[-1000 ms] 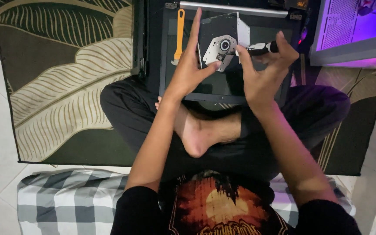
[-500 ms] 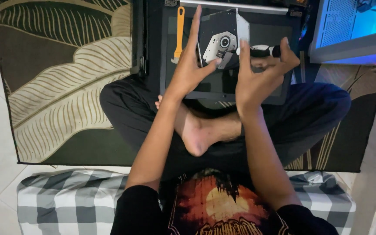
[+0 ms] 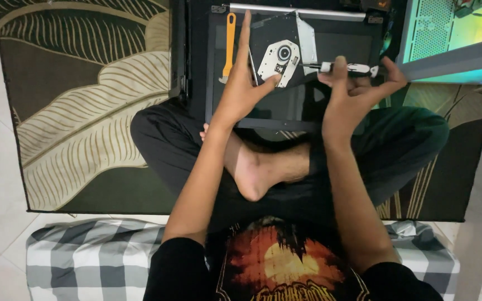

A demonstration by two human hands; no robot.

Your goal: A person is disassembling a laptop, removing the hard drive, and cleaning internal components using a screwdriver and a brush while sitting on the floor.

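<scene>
Cushion: a checked cushion (image 3: 85,256) lies nearest the camera, well short of the disc drive.
Left hand: the left hand (image 3: 240,92) grips the disc drive (image 3: 277,53) by its near edge, fingers spread, thumb pressed to the metal plate.
Right hand: just right of the drive, the right hand (image 3: 352,92) pinches a screwdriver (image 3: 341,68), tip at the drive.
Pry tool: an orange pry tool (image 3: 229,44) lies left of the drive, on the opened laptop (image 3: 341,44).
</scene>
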